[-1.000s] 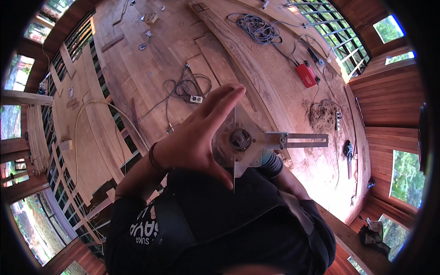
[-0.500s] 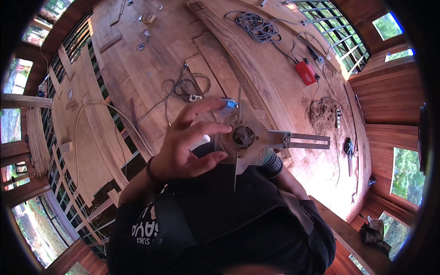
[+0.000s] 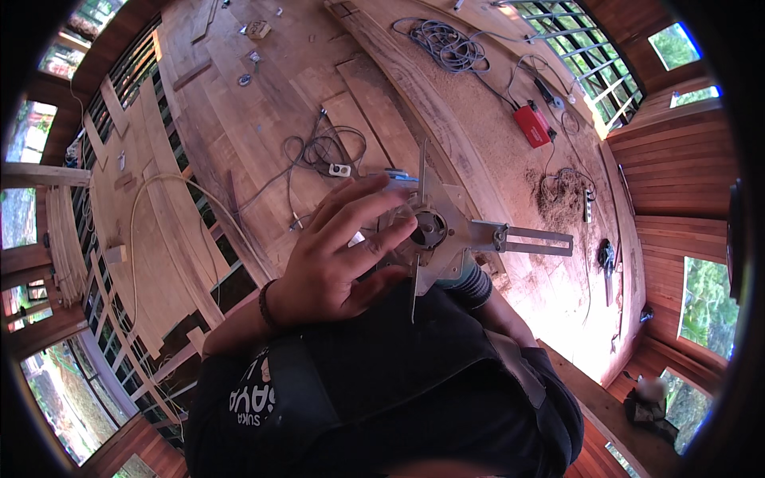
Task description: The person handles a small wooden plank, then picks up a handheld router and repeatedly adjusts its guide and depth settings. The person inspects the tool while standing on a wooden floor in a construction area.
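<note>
A power tool that looks like a hand router is held upside down before my torso, its metal base plate facing up with a round opening in the middle. A slotted metal guide arm sticks out to the right, and a thin metal bar crosses the plate. My left hand reaches over the left edge, fingers apart and slightly bent, fingertips at the plate near the opening. Below the plate show a teal body and a black ribbed part. My right forearm leads up underneath; the right hand's fingers are hidden.
Grey cable with a white socket lies on the plank floor ahead. Farther right are a coiled cable, a red box-shaped device and a sawdust pile. Loose boards lie over open framing on the left.
My left hand has moved slightly right, its fingertips now closer over the plate's opening. The plate has shifted a little to the right and tilted slightly.
</note>
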Motion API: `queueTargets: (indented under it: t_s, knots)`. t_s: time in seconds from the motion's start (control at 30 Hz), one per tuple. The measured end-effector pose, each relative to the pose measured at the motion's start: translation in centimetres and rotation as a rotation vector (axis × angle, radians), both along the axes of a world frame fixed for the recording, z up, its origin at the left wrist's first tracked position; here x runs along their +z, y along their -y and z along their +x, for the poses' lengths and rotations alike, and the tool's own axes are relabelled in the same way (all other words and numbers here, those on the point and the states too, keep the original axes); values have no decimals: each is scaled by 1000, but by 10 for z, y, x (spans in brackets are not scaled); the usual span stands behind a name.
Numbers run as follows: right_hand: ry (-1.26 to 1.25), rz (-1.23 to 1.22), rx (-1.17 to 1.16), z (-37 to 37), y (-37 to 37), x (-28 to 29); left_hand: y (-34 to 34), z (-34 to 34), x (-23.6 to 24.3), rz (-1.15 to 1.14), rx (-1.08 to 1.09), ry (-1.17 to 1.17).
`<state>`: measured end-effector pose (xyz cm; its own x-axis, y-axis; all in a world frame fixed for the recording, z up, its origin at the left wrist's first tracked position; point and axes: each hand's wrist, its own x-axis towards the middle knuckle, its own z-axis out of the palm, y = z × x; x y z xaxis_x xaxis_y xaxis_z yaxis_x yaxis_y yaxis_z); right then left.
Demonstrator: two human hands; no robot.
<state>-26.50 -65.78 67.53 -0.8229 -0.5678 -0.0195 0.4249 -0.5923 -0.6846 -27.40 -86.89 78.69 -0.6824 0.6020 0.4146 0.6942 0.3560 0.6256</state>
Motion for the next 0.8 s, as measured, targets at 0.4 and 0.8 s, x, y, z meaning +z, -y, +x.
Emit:
queueTargets:
  t_s: [0.4, 0.8]
  knots:
    - [204, -42, -5, -3, 8, 12, -8, -9, -2, 210, 110, 134]
    - [-332, 460, -195, 2, -10, -16, -14, -7, -5, 120, 60, 86]
